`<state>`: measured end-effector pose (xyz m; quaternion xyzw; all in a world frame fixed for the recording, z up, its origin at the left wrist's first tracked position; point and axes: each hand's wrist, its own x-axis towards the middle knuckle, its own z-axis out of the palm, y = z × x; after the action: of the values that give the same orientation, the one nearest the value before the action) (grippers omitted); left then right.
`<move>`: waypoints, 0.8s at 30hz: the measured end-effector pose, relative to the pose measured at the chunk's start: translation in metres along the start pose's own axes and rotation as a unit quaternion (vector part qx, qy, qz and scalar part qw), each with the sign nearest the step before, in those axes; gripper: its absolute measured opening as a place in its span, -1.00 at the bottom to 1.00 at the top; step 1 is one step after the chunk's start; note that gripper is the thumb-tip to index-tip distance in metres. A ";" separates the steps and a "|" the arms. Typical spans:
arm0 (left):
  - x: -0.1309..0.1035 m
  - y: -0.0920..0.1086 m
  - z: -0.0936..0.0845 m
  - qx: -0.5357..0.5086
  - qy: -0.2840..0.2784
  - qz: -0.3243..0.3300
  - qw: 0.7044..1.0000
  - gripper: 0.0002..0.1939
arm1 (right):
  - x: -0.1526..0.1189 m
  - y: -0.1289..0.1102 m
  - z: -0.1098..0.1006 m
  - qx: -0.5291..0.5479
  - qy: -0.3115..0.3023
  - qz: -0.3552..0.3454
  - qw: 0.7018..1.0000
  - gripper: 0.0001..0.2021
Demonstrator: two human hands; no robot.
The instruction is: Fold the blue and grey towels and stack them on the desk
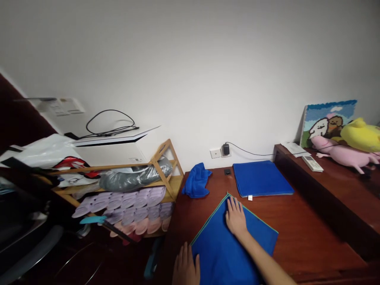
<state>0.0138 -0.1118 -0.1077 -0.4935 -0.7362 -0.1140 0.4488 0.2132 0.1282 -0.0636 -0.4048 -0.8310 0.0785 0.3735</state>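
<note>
A blue cloth (219,245) with a green-yellow edge lies spread on the reddish-brown desk, one corner pointing toward the wall. My right hand (236,218) rests flat on it just below that far corner, fingers stretched out. At the cloth's left corner is my left hand (187,266), its fingers extended and partly cut off by the bottom of the view. Beyond the cloth, a crumpled blue cloth (196,181) sits at the back left of the desk. A neatly folded blue cloth (261,179) with a small white tag lies at the back right.
A wooden rack (175,186) with rows of lilac and pink slippers (130,202) stands left of the desk (308,237). A white box (115,150) tops it. A black plug (226,149) sits in the wall. On the raised right surface are a remote (312,163) and plush toys (341,153).
</note>
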 end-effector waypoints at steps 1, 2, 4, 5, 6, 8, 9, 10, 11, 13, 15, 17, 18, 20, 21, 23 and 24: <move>0.013 0.006 -0.004 -0.022 0.000 0.023 0.999 -0.47 | -0.015 -0.005 0.006 -0.003 0.015 0.046 0.999 -0.34; 0.030 0.016 -0.008 -0.051 -0.007 0.056 0.997 -0.49 | -0.030 -0.007 0.012 -0.006 0.016 0.083 0.996 -0.33; 0.071 0.046 -0.014 -0.116 -0.042 0.132 0.984 -0.51 | -0.055 -0.003 0.018 -0.013 -0.008 0.122 0.992 -0.31; 0.093 0.064 -0.014 -0.146 -0.067 0.179 0.971 -0.50 | -0.063 0.002 0.018 -0.014 -0.025 0.125 0.992 -0.29; 0.115 0.083 -0.013 -0.170 -0.092 0.220 0.956 -0.49 | -0.067 0.007 0.017 -0.011 -0.041 0.117 0.992 -0.28; 0.153 0.113 -0.005 -0.197 -0.145 0.262 0.933 -0.49 | -0.065 0.016 0.010 -0.002 -0.069 0.073 0.995 -0.29; 0.168 0.122 0.001 -0.199 -0.172 0.266 0.927 -0.49 | -0.059 0.019 0.005 0.003 -0.081 0.048 0.996 -0.29; 0.180 0.127 0.008 -0.194 -0.195 0.255 0.927 -0.48 | -0.051 0.021 0.000 0.006 -0.092 0.025 0.995 -0.30; 0.187 0.126 0.015 -0.185 -0.212 0.233 0.931 -0.47 | -0.042 0.022 -0.005 0.009 -0.101 0.003 0.995 -0.30; 0.190 0.112 0.027 -0.159 -0.220 0.166 0.948 -0.44 | -0.022 0.021 -0.012 0.016 -0.118 -0.048 0.992 -0.30; 0.176 0.088 0.038 -0.127 -0.204 0.095 0.966 -0.42 | -0.007 0.019 -0.015 0.027 -0.128 -0.099 0.986 -0.32; 0.150 0.060 0.045 -0.095 -0.172 0.041 0.980 -0.40 | 0.001 0.018 -0.013 0.028 -0.118 -0.092 0.988 -0.34; 0.136 0.048 0.047 -0.080 -0.152 0.020 0.985 -0.39 | 0.002 0.019 -0.010 0.023 -0.106 -0.061 0.992 -0.34; 0.113 0.031 0.048 -0.057 -0.116 -0.006 0.992 -0.38 | 0.000 0.023 -0.003 0.010 -0.079 0.016 0.997 -0.31; 0.106 0.028 0.046 -0.049 -0.104 -0.009 0.993 -0.38 | -0.002 0.025 0.001 0.005 -0.072 0.040 0.997 -0.30; 0.105 0.035 0.041 -0.050 -0.093 0.008 0.994 -0.38 | -0.004 0.030 0.006 0.002 -0.070 0.048 0.996 -0.28; 0.111 0.045 0.038 -0.059 -0.090 0.028 0.994 -0.39 | -0.005 0.032 0.007 0.002 -0.072 0.042 0.997 -0.27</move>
<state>0.0182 0.0021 -0.0560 -0.5478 -0.7515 -0.0995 0.3540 0.2300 0.1473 -0.0851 -0.4319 -0.8378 0.1244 0.3101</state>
